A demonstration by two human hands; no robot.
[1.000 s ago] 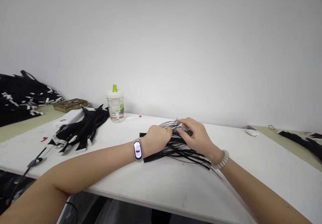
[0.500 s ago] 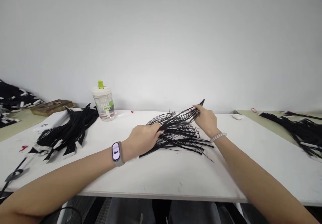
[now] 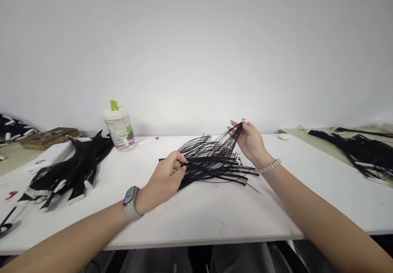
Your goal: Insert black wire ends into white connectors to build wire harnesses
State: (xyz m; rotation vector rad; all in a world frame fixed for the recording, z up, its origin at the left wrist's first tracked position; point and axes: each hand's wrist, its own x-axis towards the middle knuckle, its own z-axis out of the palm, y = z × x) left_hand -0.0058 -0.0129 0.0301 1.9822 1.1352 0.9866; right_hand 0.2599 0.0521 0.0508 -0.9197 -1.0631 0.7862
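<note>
A loose bundle of thin black cables [image 3: 211,164] lies spread across the white table in front of me. At its left end, my left hand [image 3: 168,170] has thumb and fingers closed on some of the cables. Above the bundle's right side, my right hand [image 3: 250,140] pinches the gathered ends of several strands between thumb and fingers. Those strands [image 3: 231,138] rise from the pile in a fan, slightly blurred. A few loose cable ends point right, beneath my right wrist.
Left stand a clear cup [image 3: 119,127] with a white lid and a heap of black cables with white connectors [image 3: 73,166]. A brown block [image 3: 50,138] sits beyond them. More black cables [image 3: 353,150] lie on the right. The white table [image 3: 196,224] has its front edge near me.
My right hand has turned palm inward and lifted slightly, pulling its strands into a steeper fan. My left hand has shifted left and turned along the bundle. The view has shifted slightly.
</note>
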